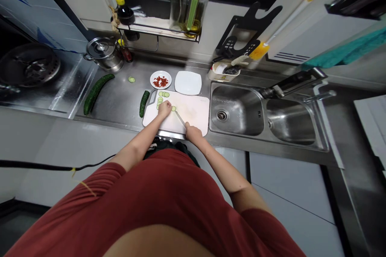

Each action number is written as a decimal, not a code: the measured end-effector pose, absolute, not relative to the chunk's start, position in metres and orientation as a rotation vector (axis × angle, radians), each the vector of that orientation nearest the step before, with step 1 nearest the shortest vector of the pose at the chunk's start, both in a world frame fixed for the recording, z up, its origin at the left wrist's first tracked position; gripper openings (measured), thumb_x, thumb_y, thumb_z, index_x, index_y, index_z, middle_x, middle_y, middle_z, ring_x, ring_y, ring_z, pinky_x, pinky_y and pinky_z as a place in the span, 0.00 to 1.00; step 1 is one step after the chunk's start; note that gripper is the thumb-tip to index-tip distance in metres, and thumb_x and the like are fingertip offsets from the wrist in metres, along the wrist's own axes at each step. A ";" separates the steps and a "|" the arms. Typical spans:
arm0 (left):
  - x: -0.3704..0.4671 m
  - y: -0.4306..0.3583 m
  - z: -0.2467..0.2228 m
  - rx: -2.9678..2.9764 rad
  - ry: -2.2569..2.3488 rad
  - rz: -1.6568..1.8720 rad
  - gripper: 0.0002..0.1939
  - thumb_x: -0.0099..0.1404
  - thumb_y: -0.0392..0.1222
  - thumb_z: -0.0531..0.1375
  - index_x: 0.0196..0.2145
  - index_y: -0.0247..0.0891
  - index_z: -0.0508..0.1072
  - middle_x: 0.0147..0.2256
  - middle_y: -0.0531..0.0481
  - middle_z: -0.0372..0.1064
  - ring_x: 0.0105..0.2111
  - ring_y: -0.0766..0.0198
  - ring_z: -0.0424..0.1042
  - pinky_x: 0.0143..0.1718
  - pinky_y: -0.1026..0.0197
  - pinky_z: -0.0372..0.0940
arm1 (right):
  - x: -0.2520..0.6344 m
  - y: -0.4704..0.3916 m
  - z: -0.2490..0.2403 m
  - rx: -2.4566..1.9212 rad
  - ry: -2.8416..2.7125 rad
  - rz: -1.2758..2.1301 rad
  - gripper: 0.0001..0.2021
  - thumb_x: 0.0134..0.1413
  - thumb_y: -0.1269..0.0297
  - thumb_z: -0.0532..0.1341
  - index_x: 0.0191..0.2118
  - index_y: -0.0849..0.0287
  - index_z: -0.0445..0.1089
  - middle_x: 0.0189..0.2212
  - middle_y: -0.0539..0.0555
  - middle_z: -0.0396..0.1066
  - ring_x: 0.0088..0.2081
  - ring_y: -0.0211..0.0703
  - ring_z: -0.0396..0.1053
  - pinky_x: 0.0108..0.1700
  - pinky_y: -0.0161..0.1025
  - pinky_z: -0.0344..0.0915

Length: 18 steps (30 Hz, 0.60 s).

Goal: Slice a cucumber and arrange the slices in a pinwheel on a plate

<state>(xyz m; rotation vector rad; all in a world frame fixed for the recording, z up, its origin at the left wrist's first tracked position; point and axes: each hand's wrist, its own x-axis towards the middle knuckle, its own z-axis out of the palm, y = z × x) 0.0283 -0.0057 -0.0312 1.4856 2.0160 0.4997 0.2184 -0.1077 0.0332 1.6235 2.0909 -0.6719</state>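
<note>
My right hand [193, 133] is closed around the handle of a knife [180, 119], whose blade points up and left over the white cutting board [196, 108]. Close to the blade tip lies a cucumber slice [173, 108]. My left hand [165, 109] rests on the board left of that slice, fingers curled together; whatever they hold is hidden. Several more cucumber slices [164, 94] lie at the board's upper left, partly covered by this hand. A cut length of cucumber [144, 103] sits just off the board's left edge.
Behind the board stand a plate of chopped red pieces [161, 80] and a white square plate [188, 82]. A whole cucumber [95, 94], a cucumber end [131, 79] and a steel pot [104, 54] are to the left. A double sink [238, 108] adjoins on the right.
</note>
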 end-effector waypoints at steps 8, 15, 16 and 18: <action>0.033 -0.015 -0.033 1.585 1.992 0.538 0.10 0.60 0.41 0.59 0.40 0.37 0.72 0.35 0.47 0.72 0.38 0.60 0.70 0.41 0.62 0.61 | 0.223 -0.113 0.036 1.630 2.068 -0.689 0.17 0.61 0.72 0.50 0.55 0.61 0.56 0.41 0.64 0.73 0.45 0.51 0.72 0.42 0.41 0.65; 0.033 -0.019 -0.031 1.644 1.963 0.527 0.10 0.61 0.40 0.58 0.41 0.37 0.71 0.35 0.46 0.70 0.40 0.58 0.68 0.43 0.60 0.61 | 0.231 -0.114 0.034 1.676 2.075 -0.729 0.15 0.64 0.68 0.49 0.55 0.60 0.56 0.41 0.63 0.73 0.44 0.52 0.72 0.41 0.40 0.63; 0.033 -0.019 -0.031 1.642 1.965 0.518 0.11 0.61 0.40 0.58 0.42 0.38 0.71 0.35 0.46 0.70 0.40 0.58 0.68 0.44 0.60 0.61 | 0.232 -0.114 0.033 1.689 2.087 -0.730 0.15 0.64 0.67 0.49 0.55 0.60 0.56 0.42 0.62 0.73 0.44 0.52 0.72 0.41 0.40 0.63; 0.033 -0.020 -0.030 1.637 1.969 0.507 0.11 0.61 0.40 0.57 0.42 0.38 0.71 0.35 0.46 0.70 0.41 0.58 0.68 0.44 0.60 0.60 | 0.234 -0.113 0.032 1.726 2.102 -0.745 0.14 0.65 0.65 0.48 0.54 0.59 0.57 0.42 0.62 0.72 0.44 0.52 0.72 0.40 0.40 0.63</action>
